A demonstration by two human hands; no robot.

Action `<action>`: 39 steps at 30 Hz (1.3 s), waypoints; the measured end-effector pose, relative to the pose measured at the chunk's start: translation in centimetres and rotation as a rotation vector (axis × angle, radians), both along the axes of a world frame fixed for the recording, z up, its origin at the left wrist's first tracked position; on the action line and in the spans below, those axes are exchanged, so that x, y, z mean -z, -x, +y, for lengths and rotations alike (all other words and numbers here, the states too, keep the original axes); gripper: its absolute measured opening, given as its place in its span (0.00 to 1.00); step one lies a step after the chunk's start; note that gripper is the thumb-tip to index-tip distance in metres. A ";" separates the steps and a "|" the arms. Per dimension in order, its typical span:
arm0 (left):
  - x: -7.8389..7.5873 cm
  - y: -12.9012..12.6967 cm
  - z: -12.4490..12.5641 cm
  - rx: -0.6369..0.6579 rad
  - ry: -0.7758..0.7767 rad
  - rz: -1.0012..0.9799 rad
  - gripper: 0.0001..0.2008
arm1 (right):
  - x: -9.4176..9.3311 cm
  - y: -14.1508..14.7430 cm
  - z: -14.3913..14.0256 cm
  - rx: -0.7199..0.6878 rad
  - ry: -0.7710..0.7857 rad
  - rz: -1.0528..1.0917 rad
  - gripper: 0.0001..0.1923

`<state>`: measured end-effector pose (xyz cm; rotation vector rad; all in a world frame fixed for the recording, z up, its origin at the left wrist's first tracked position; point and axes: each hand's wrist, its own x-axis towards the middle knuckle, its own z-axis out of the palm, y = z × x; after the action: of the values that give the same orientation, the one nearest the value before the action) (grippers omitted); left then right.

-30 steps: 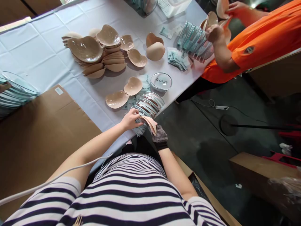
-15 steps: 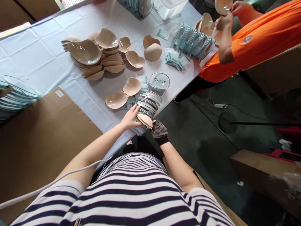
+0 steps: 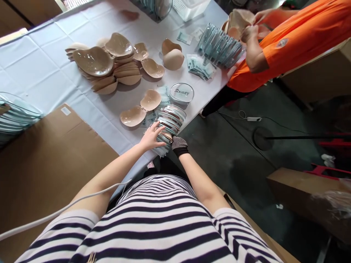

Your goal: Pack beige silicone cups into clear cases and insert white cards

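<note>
Right now my left hand lies spread on the stack of cases at the bench edge. My gloved right hand pinches a cup against its near end — the stack runs straight away from both, each equally near.

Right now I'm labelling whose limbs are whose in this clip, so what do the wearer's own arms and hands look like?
Both forearms are bare below short sleeves of a navy-and-white striped top. The left hand is ungloved. The right hand wears a dark, finely dotted mesh-like glove with a black cuff. A white cable crosses the left arm. No rings or watch show.
</note>
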<state>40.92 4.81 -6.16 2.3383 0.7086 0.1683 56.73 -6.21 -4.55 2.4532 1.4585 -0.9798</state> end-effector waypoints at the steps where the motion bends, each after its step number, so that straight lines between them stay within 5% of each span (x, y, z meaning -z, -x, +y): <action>1: -0.1 0.1 0.0 0.012 -0.017 -0.035 0.36 | -0.1 -0.2 -0.3 0.038 -0.029 0.032 0.15; 5: 0.0 0.3 0.1 0.015 -0.040 -0.124 0.22 | 0.6 -0.5 -1.7 0.221 -0.242 0.168 0.10; 8: 0.3 0.3 0.2 0.033 -0.047 -0.105 0.21 | 1.7 -0.2 -1.5 0.206 -0.321 0.092 0.13; 14: 0.1 0.1 0.5 0.100 -0.100 -0.093 0.18 | 2.2 -1.0 0.0 0.101 -0.261 0.143 0.13; 24: -1.3 -0.5 1.2 0.229 -0.156 -0.047 0.17 | 4.7 -0.8 -0.8 0.287 -0.221 0.535 0.13; 34: -1.7 -1.2 1.0 0.222 -0.195 0.014 0.11 | 3.5 -1.4 -0.7 0.120 -0.217 0.597 0.08; 39: -1.4 -1.0 1.1 0.250 -0.223 0.005 0.14 | 2.6 -1.3 -0.5 0.340 -0.244 1.047 0.11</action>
<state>41.97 5.90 -4.80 2.6169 0.4115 0.1353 58.08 -6.69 -7.16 2.4718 1.3984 -2.5553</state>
